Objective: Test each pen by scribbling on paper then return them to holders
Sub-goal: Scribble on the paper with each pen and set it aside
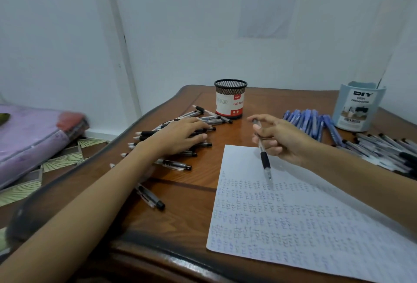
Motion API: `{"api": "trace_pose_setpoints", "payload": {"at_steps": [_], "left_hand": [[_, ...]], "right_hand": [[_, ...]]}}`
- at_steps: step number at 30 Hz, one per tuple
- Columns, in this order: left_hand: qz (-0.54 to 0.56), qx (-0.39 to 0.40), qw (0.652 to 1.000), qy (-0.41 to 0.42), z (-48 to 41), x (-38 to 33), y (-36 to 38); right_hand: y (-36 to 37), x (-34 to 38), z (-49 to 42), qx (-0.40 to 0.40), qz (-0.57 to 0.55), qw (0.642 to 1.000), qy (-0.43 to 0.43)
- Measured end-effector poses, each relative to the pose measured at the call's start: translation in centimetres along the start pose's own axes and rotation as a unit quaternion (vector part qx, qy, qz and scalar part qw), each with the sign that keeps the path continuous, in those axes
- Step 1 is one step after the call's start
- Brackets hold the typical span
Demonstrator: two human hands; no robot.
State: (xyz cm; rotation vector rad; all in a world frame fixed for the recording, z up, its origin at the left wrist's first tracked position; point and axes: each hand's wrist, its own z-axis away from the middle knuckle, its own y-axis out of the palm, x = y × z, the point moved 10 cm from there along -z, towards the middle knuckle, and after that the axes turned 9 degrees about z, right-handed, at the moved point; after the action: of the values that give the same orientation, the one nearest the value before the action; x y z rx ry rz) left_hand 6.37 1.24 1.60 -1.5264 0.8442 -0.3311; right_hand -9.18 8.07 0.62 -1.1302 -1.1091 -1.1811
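My right hand (pixel 279 138) grips a black-grip pen (pixel 264 156), tip pointing down just above the scribbled sheet of paper (pixel 304 221). My left hand (pixel 180 136) rests with straight fingers on a pile of black pens (pixel 176 165) at the table's left. A black mesh holder (pixel 230 99) with a red and white label stands at the back middle. A light blue desk organiser (pixel 358 106) stands at the back right. Blue pens (pixel 311 120) lie beside the organiser, and more black pens (pixel 388 149) lie at the far right.
The brown wooden table (pixel 180 226) has a curved raised edge on the left. A purple zipped bag (pixel 31 138) lies on the patterned floor to the left. A printed sheet (pixel 268 0) hangs on the white wall behind.
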Motion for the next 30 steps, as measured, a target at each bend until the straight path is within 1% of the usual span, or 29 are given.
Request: {"api": "trace_pose_setpoints", "payload": {"at_steps": [3,5,8,10,14,16,18,21,23,24,26,28,30], "left_hand": [[0.0,0.003,1.0,-0.001,0.0,0.0,0.1],[-0.003,0.003,1.0,0.0,0.0,0.0,0.0],[-0.006,0.002,1.0,0.001,-0.1,0.0,0.0],[-0.007,0.001,1.0,0.002,-0.1,0.0,0.1],[-0.006,0.002,1.0,0.002,-0.2,0.2,0.1],[-0.006,0.0,1.0,0.004,-0.2,0.2,0.1],[-0.007,-0.001,1.0,0.005,-0.2,0.2,0.1],[-0.008,-0.001,1.0,0.01,-0.3,0.1,0.0],[-0.011,0.0,1.0,0.011,-0.3,0.1,0.0],[-0.013,0.0,1.0,0.011,-0.3,0.1,0.0],[-0.014,0.001,1.0,0.011,-0.3,0.1,0.0],[-0.014,0.002,1.0,0.009,-0.3,0.1,0.0],[-0.015,0.001,1.0,0.008,-0.4,0.2,0.0]], "right_hand": [[1.3,0.0,0.3,0.025,0.0,1.0,-0.003],[2.3,0.5,0.5,0.044,-0.009,0.999,-0.026],[3.3,1.7,1.1,0.071,-0.059,0.994,-0.052],[3.3,1.9,1.2,0.068,-0.09,0.993,-0.041],[2.3,-0.2,0.8,0.015,-0.19,0.982,0.011],[2.1,-1.2,0.6,0.007,-0.216,0.976,0.023],[2.7,-1.3,0.6,0.034,-0.185,0.982,0.021],[4.7,-1.4,1.0,0.126,-0.083,0.988,0.032],[5.5,-1.6,1.4,0.158,-0.023,0.987,0.031],[5.7,-1.5,1.5,0.157,0.006,0.987,0.017],[5.7,-0.9,1.8,0.135,0.07,0.988,-0.036],[5.7,-0.1,2.1,0.1,0.141,0.981,-0.092],[5.4,0.4,2.1,0.056,0.187,0.972,-0.132]]}}
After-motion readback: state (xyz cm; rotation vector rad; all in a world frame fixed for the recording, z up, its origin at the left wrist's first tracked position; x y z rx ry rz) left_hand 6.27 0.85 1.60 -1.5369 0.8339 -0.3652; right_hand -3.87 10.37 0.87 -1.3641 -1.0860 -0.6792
